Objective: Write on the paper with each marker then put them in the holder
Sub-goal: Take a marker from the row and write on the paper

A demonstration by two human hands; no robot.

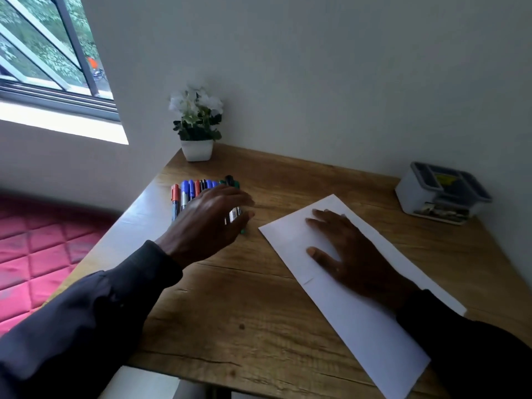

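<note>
On a wooden desk (pixel 244 312) set into a wall corner: a row of markers (pixel 191 190) lying side by side near the far left edge, with red, blue, black and green caps pointing away towards the wall. Over the right end of that row, the left hand (pixel 211 218), palm down, fingers curved, with thumb and forefinger on either side of the silver barrel of a green-ended marker (pixel 234 216). Cannot tell whether closed on it or merely touching; barrel low to the wood, green tip showing just below the thumb. Right of the markers and apart from them, a white sheet of paper (pixel 359 326) lying at a slant across the desk, no writing visible on the bare part. Flat on its upper half, the right hand (pixel 349 254), fingers straight and spread, pressing down and gripping nothing. At the far right by the wall, well apart from the markers, a pale grey holder (pixel 440 192) with dark compartments on top. In the far left corner, a white pot of white flowers (pixel 197 131). Dark sleeves on both arms. Beyond the desk's left edge, a red quilted mattress (pixel 37 249) under a window (pixel 43 53).
</note>
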